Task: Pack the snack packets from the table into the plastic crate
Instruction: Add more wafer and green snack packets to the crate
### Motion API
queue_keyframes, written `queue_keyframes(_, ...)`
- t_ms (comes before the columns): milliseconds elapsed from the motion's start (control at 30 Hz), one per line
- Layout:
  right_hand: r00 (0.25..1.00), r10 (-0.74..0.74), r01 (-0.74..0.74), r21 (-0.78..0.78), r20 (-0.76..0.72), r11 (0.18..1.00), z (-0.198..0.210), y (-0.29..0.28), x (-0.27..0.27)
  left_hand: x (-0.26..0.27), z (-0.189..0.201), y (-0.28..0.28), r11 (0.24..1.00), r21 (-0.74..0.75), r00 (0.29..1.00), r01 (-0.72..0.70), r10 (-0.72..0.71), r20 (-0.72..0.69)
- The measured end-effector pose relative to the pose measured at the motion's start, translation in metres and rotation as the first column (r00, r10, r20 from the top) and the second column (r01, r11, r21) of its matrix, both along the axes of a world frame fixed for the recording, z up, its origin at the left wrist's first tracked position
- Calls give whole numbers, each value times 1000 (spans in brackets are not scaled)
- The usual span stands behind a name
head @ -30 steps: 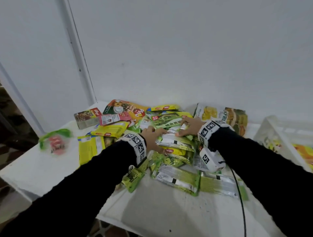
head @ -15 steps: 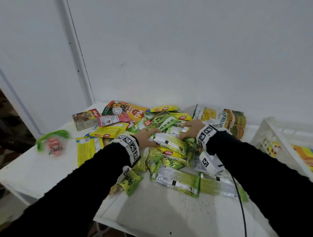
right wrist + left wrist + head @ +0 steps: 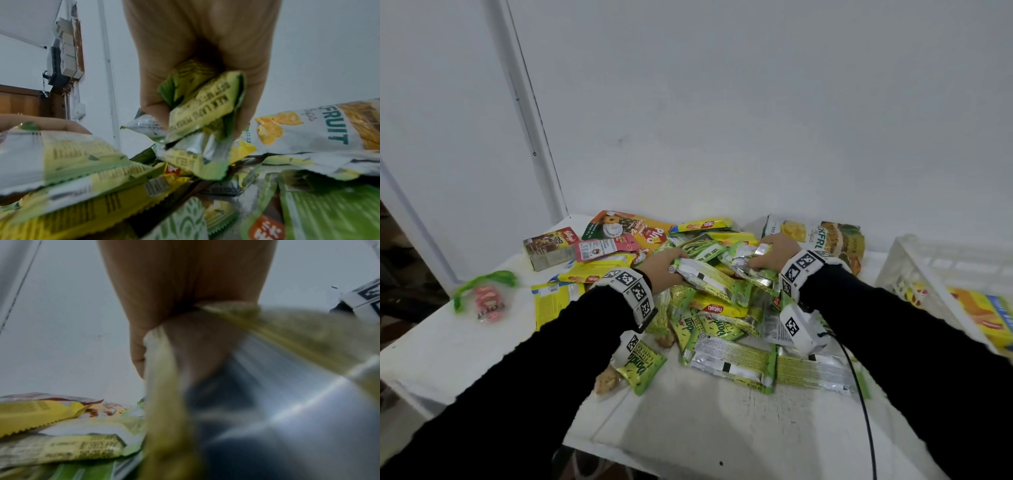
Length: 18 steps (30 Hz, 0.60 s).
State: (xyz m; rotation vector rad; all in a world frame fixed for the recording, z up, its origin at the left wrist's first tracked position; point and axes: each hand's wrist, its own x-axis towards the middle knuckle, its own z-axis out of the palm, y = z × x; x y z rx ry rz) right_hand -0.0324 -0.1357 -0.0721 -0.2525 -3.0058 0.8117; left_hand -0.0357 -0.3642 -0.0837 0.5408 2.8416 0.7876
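A heap of snack packets [image 3: 709, 308], mostly green and yellow, covers the middle of the white table [image 3: 688, 418]. My left hand [image 3: 664, 267] grips a green-and-silver packet [image 3: 709, 279] at its left end, lifted off the heap; the left wrist view shows my left hand [image 3: 164, 337] curled round that packet [image 3: 287, 386], blurred. My right hand [image 3: 774, 255] clutches a bunch of small green packets [image 3: 746, 260]; in the right wrist view my right hand [image 3: 197, 91] is wrapped round these small green packets [image 3: 201, 110]. The white plastic crate [image 3: 928, 267] stands at the right with yellow packets inside.
A jackfruit chips bag [image 3: 822, 236] leans by the wall behind my right hand. A cereal box [image 3: 551, 248] and an orange bag [image 3: 633, 229] lie at the back left. A red packet with a green tie [image 3: 486, 298] sits alone at the left. A black cable [image 3: 859, 394] trails off the right wrist.
Both hands have closed on packets and lifted them off the heap. The long green-and-silver packet has risen with my left hand; the head view has drifted slightly.
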Motion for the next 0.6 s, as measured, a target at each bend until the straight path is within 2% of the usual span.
queue_keyframes(133, 999, 11, -13, 35, 50, 999, -4, -3, 10, 3, 5, -2, 999, -32, 999, -17, 16, -51)
queue_keyframes(300, 1000, -31, 31, -5, 1, 999, 4, -1, 15, 12, 21, -4, 999, -24, 998, -40, 39, -57)
queue_keyframes(400, 998, 6, -4, 47, -58, 999, 39, 7, 17, 20, 49, -4, 999, 35, 994, -16, 20, -110)
queue_keyframes(600, 970, 20, -3, 69, -240, 998, 138, 44, 52, 32, 123, 26, 991, 134, 946, 11, 33, -324)
